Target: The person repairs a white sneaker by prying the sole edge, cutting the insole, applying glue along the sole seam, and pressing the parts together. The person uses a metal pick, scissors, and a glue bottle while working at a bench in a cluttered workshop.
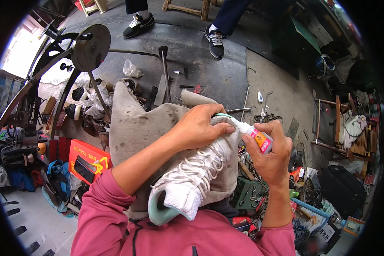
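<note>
- The sneaker (187, 179) looks like white knit mesh, soft and matt, with woven cord laces and a smooth pale green lining at the heel.
- The glue bottle (257, 137) is glossy plastic with a shiny paper label.
- The cloth (132, 128) under the shoe is coarse grey fabric, rough, stained and frayed at the edges.
- The sleeve (102, 213) is soft matt red jersey.
- The wheel (91, 48) is dull, dark metal.
- The box (87, 160) is smooth orange cardboard.
- The chair (335, 128) is worn bare wood.
</note>
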Motion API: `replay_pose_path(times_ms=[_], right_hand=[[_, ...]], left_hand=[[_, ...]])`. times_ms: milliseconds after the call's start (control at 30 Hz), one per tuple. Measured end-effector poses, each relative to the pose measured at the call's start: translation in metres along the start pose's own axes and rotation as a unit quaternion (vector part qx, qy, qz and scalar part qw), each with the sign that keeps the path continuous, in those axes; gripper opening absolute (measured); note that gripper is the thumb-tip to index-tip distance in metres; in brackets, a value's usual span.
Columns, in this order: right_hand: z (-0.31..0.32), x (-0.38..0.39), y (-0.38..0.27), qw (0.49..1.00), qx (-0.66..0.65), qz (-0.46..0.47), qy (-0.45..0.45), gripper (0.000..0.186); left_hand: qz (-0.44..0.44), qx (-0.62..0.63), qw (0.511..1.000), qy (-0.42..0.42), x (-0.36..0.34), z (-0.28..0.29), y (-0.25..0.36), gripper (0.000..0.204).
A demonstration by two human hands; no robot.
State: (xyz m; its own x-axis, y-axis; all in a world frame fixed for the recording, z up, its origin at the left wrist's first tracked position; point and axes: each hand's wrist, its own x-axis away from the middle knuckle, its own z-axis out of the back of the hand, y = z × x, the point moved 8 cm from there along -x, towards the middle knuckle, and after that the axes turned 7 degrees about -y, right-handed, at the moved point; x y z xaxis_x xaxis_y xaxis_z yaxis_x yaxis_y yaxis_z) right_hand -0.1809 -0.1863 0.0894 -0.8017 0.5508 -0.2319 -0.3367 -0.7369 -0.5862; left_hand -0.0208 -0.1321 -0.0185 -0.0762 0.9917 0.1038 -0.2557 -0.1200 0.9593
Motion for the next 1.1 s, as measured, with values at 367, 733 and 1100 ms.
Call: replay_pose_path(times_ms=[367, 733, 1100], right_hand=[[0.004, 0.006, 0.011, 0.996, -0.074, -0.046, 0.017, 0.028], [0.004, 0.000, 0.009, 0.998, -0.055, -0.027, 0.012, 0.030], [0.003, -0.001, 0.009, 0.999, -0.044, -0.019, 0.015, 0.030]], left_hand=[[-0.009, 0.004, 1.000, 0.003, 0.000, -0.001, -0.001, 0.043], [-0.002, -0.006, 1.000, 0.006, -0.001, -0.002, -0.005, 0.047], [-0.004, 0.007, 1.000, -0.004, 0.000, -0.001, -0.002, 0.044]])
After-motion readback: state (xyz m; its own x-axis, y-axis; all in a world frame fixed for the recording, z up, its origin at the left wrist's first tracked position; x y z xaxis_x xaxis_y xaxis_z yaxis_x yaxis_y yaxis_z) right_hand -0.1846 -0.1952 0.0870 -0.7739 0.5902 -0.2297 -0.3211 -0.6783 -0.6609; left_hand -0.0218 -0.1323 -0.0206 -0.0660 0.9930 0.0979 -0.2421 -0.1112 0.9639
